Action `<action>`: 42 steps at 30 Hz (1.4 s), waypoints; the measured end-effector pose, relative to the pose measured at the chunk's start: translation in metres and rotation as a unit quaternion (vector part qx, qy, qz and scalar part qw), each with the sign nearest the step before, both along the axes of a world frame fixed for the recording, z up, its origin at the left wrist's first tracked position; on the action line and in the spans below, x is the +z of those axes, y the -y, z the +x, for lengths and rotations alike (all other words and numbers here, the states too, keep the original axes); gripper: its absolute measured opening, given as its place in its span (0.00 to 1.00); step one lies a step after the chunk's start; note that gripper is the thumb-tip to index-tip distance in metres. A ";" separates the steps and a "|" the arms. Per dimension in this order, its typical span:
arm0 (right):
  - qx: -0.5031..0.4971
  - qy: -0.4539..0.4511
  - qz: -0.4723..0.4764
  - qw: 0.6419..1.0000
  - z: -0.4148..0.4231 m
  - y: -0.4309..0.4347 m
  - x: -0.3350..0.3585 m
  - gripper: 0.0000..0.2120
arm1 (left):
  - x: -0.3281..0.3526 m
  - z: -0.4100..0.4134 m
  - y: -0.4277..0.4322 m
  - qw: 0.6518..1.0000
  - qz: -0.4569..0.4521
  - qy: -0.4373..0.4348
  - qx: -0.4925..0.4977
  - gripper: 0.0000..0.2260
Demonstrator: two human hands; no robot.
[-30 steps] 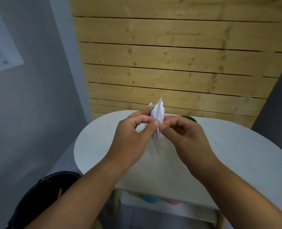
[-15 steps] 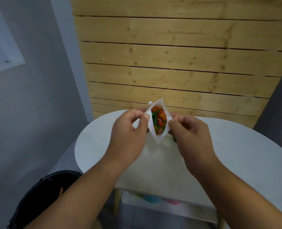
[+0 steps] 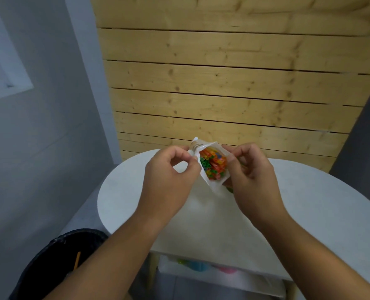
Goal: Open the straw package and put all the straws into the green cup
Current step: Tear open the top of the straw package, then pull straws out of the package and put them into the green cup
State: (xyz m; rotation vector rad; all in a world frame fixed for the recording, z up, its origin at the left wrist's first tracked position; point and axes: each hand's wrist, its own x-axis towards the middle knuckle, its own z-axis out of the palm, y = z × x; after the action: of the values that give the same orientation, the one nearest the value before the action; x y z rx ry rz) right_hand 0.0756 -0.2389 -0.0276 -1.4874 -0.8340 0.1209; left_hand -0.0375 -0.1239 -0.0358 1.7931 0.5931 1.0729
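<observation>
Above the white table (image 3: 309, 208) I hold a white plastic straw package (image 3: 214, 184) with its mouth pulled wide and facing me. Inside it the ends of several straws (image 3: 213, 166) show in orange, green, yellow and blue. My left hand (image 3: 168, 180) pinches the package's left edge between thumb and forefinger. My right hand (image 3: 253, 176) pinches the right edge. The green cup (image 3: 230, 189) is almost hidden behind my right hand; only a sliver of green shows below the package.
A wall of pale wooden planks (image 3: 223, 83) rises behind the table. A black bin (image 3: 56, 263) with a liner stands on the floor at lower left. Coloured items (image 3: 201, 266) lie on a shelf under the table.
My hands have drawn apart, pulling the package's mouth from flat and closed to wide open. The straw ends have come into sight.
</observation>
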 end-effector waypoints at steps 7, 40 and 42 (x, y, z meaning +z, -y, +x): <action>-0.003 -0.062 0.039 0.997 0.001 0.002 0.006 0.08 | 0.004 0.008 0.012 0.966 -0.245 -0.057 -0.059 0.24; 0.081 -0.638 0.144 0.752 0.022 0.002 -0.015 0.25 | 0.001 0.041 0.008 0.878 -0.343 0.234 -0.238 0.12; 0.046 -0.616 0.122 0.777 0.022 0.002 -0.012 0.23 | -0.009 0.040 0.004 0.865 -0.376 0.206 -0.261 0.18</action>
State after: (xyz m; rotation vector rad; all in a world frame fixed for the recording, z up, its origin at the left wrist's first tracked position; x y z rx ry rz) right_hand 0.0971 -0.2404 -0.0393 -0.8118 0.1747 0.9198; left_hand 0.0023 -0.1283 -0.0446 0.9079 0.1825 0.6669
